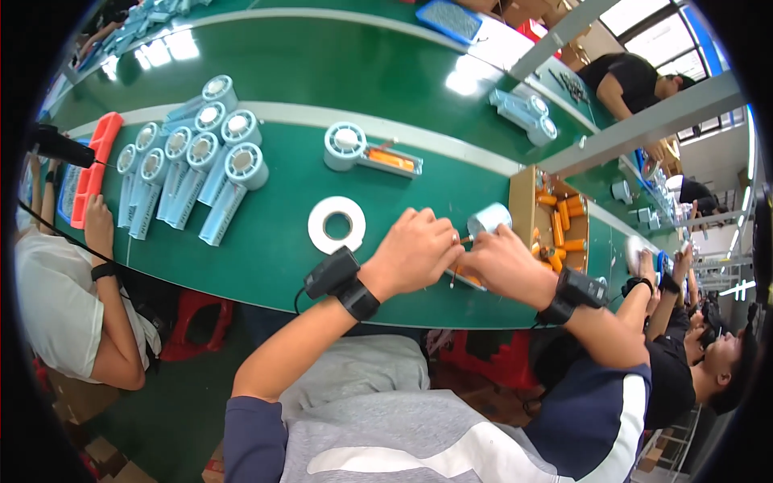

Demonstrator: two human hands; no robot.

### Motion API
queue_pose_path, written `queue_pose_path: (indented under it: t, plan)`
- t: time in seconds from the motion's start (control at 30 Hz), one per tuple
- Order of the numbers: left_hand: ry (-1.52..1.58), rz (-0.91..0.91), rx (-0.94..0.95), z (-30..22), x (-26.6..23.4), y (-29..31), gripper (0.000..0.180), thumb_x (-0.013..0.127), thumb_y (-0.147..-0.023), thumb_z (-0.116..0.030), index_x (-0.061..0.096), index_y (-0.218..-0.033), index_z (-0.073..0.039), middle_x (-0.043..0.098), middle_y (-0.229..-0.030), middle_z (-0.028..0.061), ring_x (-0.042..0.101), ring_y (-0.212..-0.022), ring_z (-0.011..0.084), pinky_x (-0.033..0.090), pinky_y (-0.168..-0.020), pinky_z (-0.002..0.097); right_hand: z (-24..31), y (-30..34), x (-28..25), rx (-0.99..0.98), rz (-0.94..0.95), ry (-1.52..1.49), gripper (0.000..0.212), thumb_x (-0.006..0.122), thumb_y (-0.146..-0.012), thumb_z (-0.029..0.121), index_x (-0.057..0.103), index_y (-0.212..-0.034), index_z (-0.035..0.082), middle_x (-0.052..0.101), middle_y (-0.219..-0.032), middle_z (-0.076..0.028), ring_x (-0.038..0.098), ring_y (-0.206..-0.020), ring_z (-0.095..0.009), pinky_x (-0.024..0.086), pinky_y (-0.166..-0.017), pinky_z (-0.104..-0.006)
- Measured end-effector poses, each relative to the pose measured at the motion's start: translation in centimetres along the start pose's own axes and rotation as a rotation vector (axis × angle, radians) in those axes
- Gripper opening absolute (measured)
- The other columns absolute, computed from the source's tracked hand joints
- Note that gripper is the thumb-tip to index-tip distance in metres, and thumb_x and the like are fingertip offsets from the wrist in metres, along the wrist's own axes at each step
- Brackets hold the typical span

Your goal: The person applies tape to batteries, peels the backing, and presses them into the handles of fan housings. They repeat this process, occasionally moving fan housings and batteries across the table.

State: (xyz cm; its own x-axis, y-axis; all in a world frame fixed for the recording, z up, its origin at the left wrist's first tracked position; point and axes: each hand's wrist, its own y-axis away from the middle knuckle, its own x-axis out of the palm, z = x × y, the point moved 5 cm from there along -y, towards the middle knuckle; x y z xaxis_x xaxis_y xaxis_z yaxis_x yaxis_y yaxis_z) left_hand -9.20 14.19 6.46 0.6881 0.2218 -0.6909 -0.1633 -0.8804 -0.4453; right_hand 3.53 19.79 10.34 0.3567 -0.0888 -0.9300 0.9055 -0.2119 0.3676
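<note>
Head view, looking down on long green bench [282, 241]. Landmark: white tape roll [336, 224], flat on bench.

Left hand [412, 251] just right of tape roll, fingers curled shut, pinching sth small & thin at fingertips; can't tell exactly what. Black wrist device [342, 282] strapped below it. Right hand [503, 262] further right of tape roll, fingers closed round light-blue fan unit [489, 218], only the round head showing above the knuckles. Both hands nearly touching, meeting over an orange part [467, 276] near bench's front edge.

Up & slightly right of tape roll: opened fan unit [362, 150] w/ orange battery showing in handle. Up-left of tape roll: row of finished light-blue fans [193, 165], lying side by side, heads away from front edge. Far right of tape roll, past the hands: cardboard box [523, 201] w/ orange batteries [560, 225] inside. Far left of tape roll: red tray [95, 165], co-worker's hand [99, 225] just beside it. Another pair of fans [523, 113] well up-right, beyond white stripe on bench.
</note>
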Motion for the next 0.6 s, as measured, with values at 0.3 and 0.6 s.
queue_pose_path:
  t: [0.3, 0.6]
  plan:
    - [0.065, 0.200, 0.072, -0.3, -1.5, 0.2, 0.048, 0.080, -0.078, -0.028, 0.061, -0.118, -0.009, 0.057, -0.117, 0.0096, 0.054, -0.098, 0.0305, 0.046, -0.089, 0.0412, -0.4, 1.8, 3.4, 0.487, -0.489, -1.073, 0.017, 0.074, -0.088, 0.014, 0.067, -0.097, 0.002, 0.060, -0.078, -0.009, 0.058, -0.073, -0.020, 0.048, -0.066, -0.0362]
    - [-0.078, 0.394, 0.149, -1.4, -0.8, -0.2, 0.052, 0.086, -0.069, -0.021, 0.060, -0.113, -0.008, 0.053, -0.110, 0.0108, 0.053, -0.095, 0.0296, 0.048, -0.082, 0.0401, 1.0, 2.3, 6.3, 0.454, -0.494, -0.901, 0.019, 0.075, -0.089, 0.013, 0.069, -0.104, 0.003, 0.062, -0.081, -0.009, 0.060, -0.073, -0.016, 0.048, -0.066, -0.0318]
